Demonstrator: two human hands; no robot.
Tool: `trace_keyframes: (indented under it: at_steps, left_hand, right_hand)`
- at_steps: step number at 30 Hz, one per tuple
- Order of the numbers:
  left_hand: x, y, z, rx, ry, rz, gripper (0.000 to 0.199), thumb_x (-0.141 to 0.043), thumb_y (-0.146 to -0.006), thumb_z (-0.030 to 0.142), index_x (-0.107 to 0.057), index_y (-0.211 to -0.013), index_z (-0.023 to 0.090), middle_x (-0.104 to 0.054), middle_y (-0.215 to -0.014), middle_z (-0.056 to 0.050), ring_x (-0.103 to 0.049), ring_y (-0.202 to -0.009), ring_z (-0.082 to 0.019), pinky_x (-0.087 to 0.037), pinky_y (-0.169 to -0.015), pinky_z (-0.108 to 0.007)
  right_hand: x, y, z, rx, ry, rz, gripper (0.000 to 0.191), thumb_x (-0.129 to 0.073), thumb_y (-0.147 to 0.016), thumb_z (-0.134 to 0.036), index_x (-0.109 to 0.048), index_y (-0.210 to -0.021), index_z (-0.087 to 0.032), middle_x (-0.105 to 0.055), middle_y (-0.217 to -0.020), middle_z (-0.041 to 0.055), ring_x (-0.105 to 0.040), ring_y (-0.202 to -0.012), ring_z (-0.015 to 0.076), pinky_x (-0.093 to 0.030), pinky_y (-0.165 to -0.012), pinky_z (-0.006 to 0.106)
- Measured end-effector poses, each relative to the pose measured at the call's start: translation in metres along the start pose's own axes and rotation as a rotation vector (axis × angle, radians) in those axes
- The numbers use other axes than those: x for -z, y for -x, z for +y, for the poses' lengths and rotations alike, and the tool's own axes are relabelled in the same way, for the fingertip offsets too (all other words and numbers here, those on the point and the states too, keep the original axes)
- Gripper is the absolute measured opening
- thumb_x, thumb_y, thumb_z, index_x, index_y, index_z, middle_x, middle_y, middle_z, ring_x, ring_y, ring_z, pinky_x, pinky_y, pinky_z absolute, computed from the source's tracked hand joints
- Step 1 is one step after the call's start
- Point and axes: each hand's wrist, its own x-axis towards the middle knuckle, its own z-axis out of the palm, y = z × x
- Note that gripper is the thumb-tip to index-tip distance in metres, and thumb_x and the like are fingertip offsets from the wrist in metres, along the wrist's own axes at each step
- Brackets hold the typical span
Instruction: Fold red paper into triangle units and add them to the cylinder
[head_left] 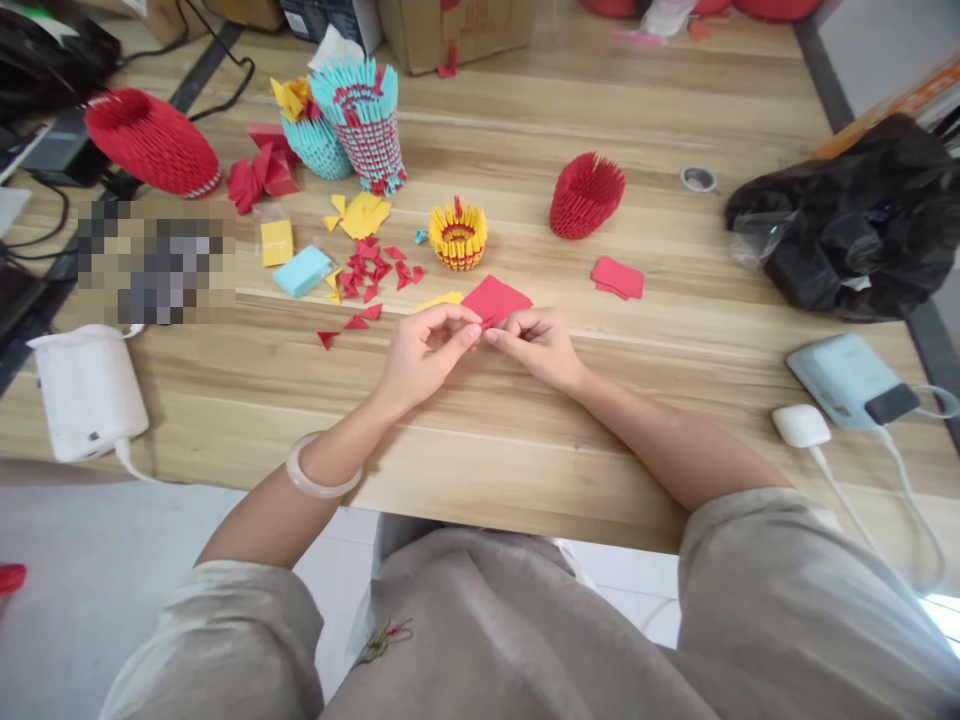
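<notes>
My left hand [427,352] and my right hand [541,345] meet near the front of the table, fingertips almost touching. Both are closed in a pinch on a small piece of red paper [489,323], mostly hidden by the fingers. Just beyond them lies red square paper [496,296], with yellow paper [442,300] showing beside my left hand. To the left, several small folded red triangles [363,268] are scattered. A yellow and red bowl of folded paper pieces [458,236] stands behind the hands. A few red paper slips [618,278] lie to the right.
Farther back stand a red folded-paper vessel [587,197], a blue and red one [367,130] and a long red one [154,142]. Blue paper [302,271] and yellow paper [277,243] lie left. A black bag [862,220] and power bank [851,378] are right; a white device [91,392] is left.
</notes>
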Motion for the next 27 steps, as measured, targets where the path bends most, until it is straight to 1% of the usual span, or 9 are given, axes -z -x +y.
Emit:
trace_keyframes:
  at_steps: [4,9,12,16,19,23,25,27]
  left_hand:
    - [0.0012,-0.0036,-0.0019,0.013,-0.033,0.125,0.023,-0.074,-0.070,0.036,-0.070,-0.080,0.015,-0.071,-0.079,-0.005,-0.065,-0.071,-0.014,-0.051,-0.067,-0.026]
    - [0.0022,-0.0066,-0.0052,0.039,-0.012,0.188,0.021,-0.077,-0.066,0.032,-0.071,-0.077,0.015,-0.072,-0.082,-0.005,-0.066,-0.074,-0.015,-0.052,-0.068,-0.027]
    - [0.0026,-0.0068,-0.0058,0.040,-0.010,0.195,0.019,-0.077,-0.067,0.030,-0.071,-0.078,0.015,-0.072,-0.082,-0.005,-0.066,-0.074,-0.015,-0.053,-0.069,-0.026]
    - [0.0029,-0.0066,-0.0057,0.026,-0.015,0.198,0.017,-0.076,-0.068,0.028,-0.071,-0.078,0.015,-0.072,-0.082,-0.005,-0.066,-0.075,-0.015,-0.053,-0.068,-0.025]
    - [0.0025,-0.0062,-0.0052,0.024,-0.019,0.193,0.015,-0.075,-0.068,0.027,-0.070,-0.077,0.016,-0.072,-0.081,-0.005,-0.066,-0.074,-0.015,-0.053,-0.068,-0.026]
    - [0.0013,-0.0048,-0.0046,0.022,-0.048,0.149,0.011,-0.075,-0.066,0.022,-0.070,-0.072,0.015,-0.071,-0.079,-0.004,-0.066,-0.076,-0.015,-0.053,-0.073,-0.028]
    - [0.0008,-0.0043,-0.0043,0.010,-0.066,0.149,0.010,-0.076,-0.064,0.021,-0.069,-0.069,0.015,-0.070,-0.080,-0.005,-0.065,-0.080,-0.016,-0.053,-0.075,-0.028]
    - [0.0003,-0.0040,-0.0035,0.021,-0.073,0.160,0.012,-0.077,-0.062,0.021,-0.069,-0.069,0.015,-0.069,-0.080,-0.004,-0.065,-0.079,-0.016,-0.053,-0.074,-0.029]
  right_hand:
    - [-0.0007,-0.0001,0.0026,0.007,-0.014,-0.029,0.052,-0.064,-0.077,-0.037,-0.026,-0.047,-0.019,-0.025,-0.047,-0.0072,-0.022,-0.048,0.0050,-0.022,-0.049,0.024]
    - [-0.0007,-0.0003,0.0057,0.020,0.002,-0.023,0.047,-0.060,-0.075,-0.028,-0.023,-0.048,-0.020,-0.024,-0.049,-0.0066,-0.024,-0.050,0.0056,-0.025,-0.051,0.024]
    - [-0.0002,0.0000,0.0061,0.035,0.034,-0.017,0.042,-0.057,-0.073,-0.022,-0.023,-0.048,-0.020,-0.024,-0.049,-0.0064,-0.026,-0.050,0.0058,-0.028,-0.052,0.024]
    - [0.0004,0.0005,0.0061,0.041,0.067,0.001,0.039,-0.055,-0.071,-0.019,-0.024,-0.048,-0.020,-0.024,-0.049,-0.0064,-0.028,-0.051,0.0061,-0.031,-0.054,0.024]
    - [0.0005,0.0003,0.0063,0.034,0.034,-0.023,0.037,-0.056,-0.071,-0.019,-0.026,-0.048,-0.020,-0.029,-0.048,-0.0061,-0.031,-0.051,0.0065,-0.033,-0.054,0.024]
    - [0.0004,-0.0002,0.0061,0.048,-0.020,-0.047,0.036,-0.055,-0.071,-0.017,-0.027,-0.049,-0.020,-0.035,-0.049,-0.0051,-0.037,-0.052,0.0074,-0.035,-0.055,0.025]
    - [0.0003,-0.0003,0.0061,0.066,-0.026,-0.044,0.035,-0.055,-0.071,-0.015,-0.028,-0.049,-0.020,-0.037,-0.049,-0.0047,-0.039,-0.052,0.0081,-0.036,-0.056,0.025]
    - [0.0005,-0.0002,0.0064,0.074,-0.025,-0.047,0.035,-0.055,-0.070,-0.014,-0.029,-0.048,-0.020,-0.039,-0.049,-0.0044,-0.041,-0.053,0.0085,-0.037,-0.057,0.025]
